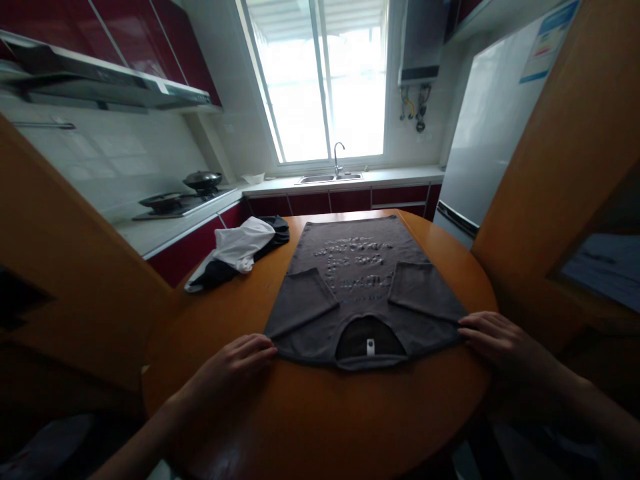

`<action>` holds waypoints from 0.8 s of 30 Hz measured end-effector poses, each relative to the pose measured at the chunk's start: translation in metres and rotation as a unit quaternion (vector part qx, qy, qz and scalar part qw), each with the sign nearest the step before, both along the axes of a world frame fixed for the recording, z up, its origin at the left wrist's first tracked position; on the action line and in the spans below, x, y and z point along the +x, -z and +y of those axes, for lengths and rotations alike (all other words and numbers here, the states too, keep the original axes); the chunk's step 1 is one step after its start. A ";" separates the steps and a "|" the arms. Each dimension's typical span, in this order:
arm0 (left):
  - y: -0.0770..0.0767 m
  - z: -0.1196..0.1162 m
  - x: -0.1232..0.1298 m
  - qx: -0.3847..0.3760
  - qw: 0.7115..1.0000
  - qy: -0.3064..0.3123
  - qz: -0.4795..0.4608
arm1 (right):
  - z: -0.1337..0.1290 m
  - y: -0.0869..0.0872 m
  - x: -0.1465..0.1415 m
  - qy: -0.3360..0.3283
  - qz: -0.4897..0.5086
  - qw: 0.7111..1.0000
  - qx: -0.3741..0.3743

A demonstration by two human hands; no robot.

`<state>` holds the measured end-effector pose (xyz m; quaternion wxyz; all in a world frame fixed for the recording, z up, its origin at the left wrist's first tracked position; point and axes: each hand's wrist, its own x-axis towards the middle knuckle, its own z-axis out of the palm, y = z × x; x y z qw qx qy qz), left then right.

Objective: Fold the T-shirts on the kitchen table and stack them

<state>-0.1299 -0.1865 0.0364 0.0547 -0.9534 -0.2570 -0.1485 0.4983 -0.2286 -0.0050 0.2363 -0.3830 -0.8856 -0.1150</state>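
A dark grey T-shirt (365,293) with raised lettering lies spread on the round wooden table (320,413), its neckline towards me and both sleeves folded inward over the front. A small white label shows inside the collar. My left hand (245,357) pinches the shirt's near left corner at the shoulder fold. On the other side, my right hand (487,333) grips the near right corner between thumb and fingers. The fabric between the two hands lies mostly flat.
A heap of white and black clothes (240,247) lies at the table's far left. Behind the table are a counter with a sink (333,178), a stove with pans (203,180) at the left, and a fridge (485,127) at the right.
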 end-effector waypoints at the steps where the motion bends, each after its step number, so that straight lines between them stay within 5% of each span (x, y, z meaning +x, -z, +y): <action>1: 0.000 0.000 -0.001 -0.006 1.000 0.000 0.002 | 0.000 0.000 0.003 -0.002 -0.009 1.000 0.002; 8: -0.003 0.002 -0.002 0.019 1.000 -0.017 0.008 | 0.002 -0.002 0.009 0.003 -0.049 0.999 -0.005; 24: -0.011 0.011 -0.002 -0.056 0.998 0.019 -0.024 | 0.005 -0.006 0.008 -0.003 -0.055 0.998 0.002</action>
